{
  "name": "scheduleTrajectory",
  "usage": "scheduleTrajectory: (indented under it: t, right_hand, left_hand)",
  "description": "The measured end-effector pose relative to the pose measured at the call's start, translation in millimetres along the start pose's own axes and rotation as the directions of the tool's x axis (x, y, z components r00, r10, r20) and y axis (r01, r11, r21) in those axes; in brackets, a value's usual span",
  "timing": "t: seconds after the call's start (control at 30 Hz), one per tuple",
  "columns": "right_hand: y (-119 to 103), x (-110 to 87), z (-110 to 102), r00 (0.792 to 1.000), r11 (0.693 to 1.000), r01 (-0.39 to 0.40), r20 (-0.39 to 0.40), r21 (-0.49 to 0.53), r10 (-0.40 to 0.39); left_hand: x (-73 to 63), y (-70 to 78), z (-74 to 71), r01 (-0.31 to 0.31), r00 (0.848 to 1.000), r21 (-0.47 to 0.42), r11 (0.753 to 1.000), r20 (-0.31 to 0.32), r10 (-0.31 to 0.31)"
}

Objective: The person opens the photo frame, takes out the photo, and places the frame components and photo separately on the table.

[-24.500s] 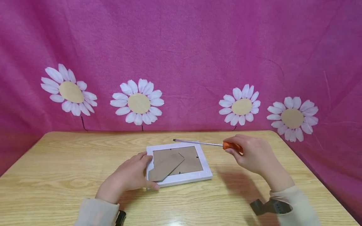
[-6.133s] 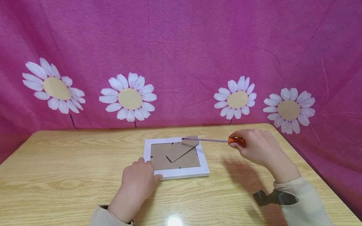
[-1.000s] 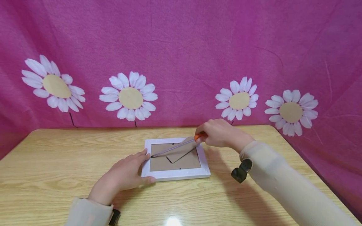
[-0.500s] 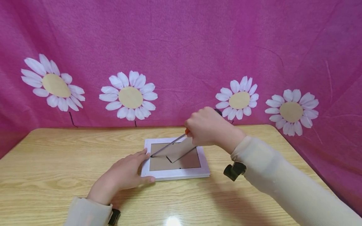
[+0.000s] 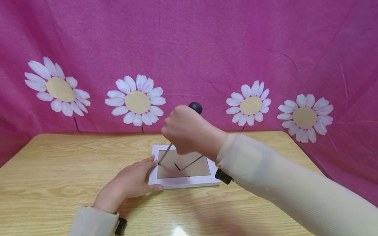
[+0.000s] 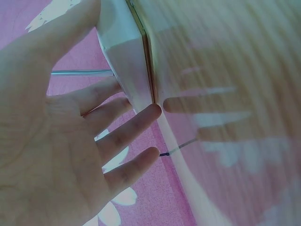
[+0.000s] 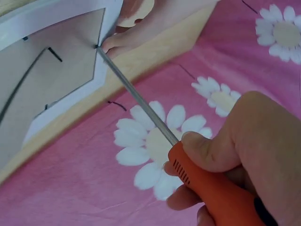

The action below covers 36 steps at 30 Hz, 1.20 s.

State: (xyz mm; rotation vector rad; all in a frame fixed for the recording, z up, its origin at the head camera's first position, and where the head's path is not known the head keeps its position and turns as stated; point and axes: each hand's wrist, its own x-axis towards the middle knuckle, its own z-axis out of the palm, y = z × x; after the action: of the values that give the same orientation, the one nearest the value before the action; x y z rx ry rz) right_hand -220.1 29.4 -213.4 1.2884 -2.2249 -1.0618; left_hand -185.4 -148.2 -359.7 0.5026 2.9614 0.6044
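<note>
A white picture frame (image 5: pixel 189 182) lies face down on the table, its brown backing board (image 5: pixel 196 170) and fold-out stand showing. My right hand (image 5: pixel 189 129) grips the orange handle of a screwdriver (image 7: pixel 207 181), whose black butt end sticks up behind the fist. The steel shaft (image 5: pixel 166 152) slants down steeply. Its tip meets a small black tab at the left inner edge of the frame. My left hand (image 5: pixel 127 180) steadies the frame's left side, thumb along the front edge and fingertips at the left rim. The left wrist view shows its fingers nearly straight.
The wooden table (image 5: pixel 73 164) extends around the frame on all sides. A pink cloth (image 5: pixel 195 49) with large white daisies hangs behind it. Another small black tab (image 5: pixel 189 176) shows at the front inner edge. The right forearm passes over the frame's right side.
Over the last second my right hand has swung left and up, tilting the screwdriver steeper while its tip stays at the left tab. Since the oldest frame, the picture frame has been turned around.
</note>
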Motion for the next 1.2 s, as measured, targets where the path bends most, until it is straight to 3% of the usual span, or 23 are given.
scheduleTrajectory:
  t: [0.23, 0.47, 0.77, 1.0, 1.1, 1.2]
  right_hand:
    - [-11, 14.3, -18, 0.997, 0.993, 0.066, 0.054, -0.101, -0.061]
    - [-14, 16.6, -20, 0.995, 0.989, 0.081, 0.061, -0.126, -0.073]
    - [11, 9.5, 0, 0.998, 1.000, 0.000, 0.058, 0.025, -0.002]
    - [28, 4.5, 24, 0.993, 0.972, -0.100, 0.090, 0.215, 0.082]
    - [28, 4.0, 26, 0.992, 0.968, -0.107, 0.094, 0.227, 0.087]
    - [21, 6.1, 19, 0.995, 0.983, -0.071, 0.086, 0.166, 0.058]
  left_hand:
    - [-0.2, 0.0, -1.1, -0.010, 1.000, 0.000, 1.000, -0.005, 0.010]
    - [-0.4, 0.0, -1.0, -0.009, 1.000, 0.006, 1.000, -0.006, 0.009]
    - [0.1, 1.3, -0.5, 0.003, 1.000, 0.007, 1.000, -0.009, -0.003]
    - [0.0, 0.1, 0.1, 0.008, 1.000, 0.012, 1.000, -0.015, -0.008]
    - [0.7, -0.3, 0.7, 0.009, 1.000, 0.008, 1.000, -0.017, -0.009]
    - [0.6, -0.5, 1.3, 0.001, 1.000, 0.010, 1.000, -0.023, 0.000]
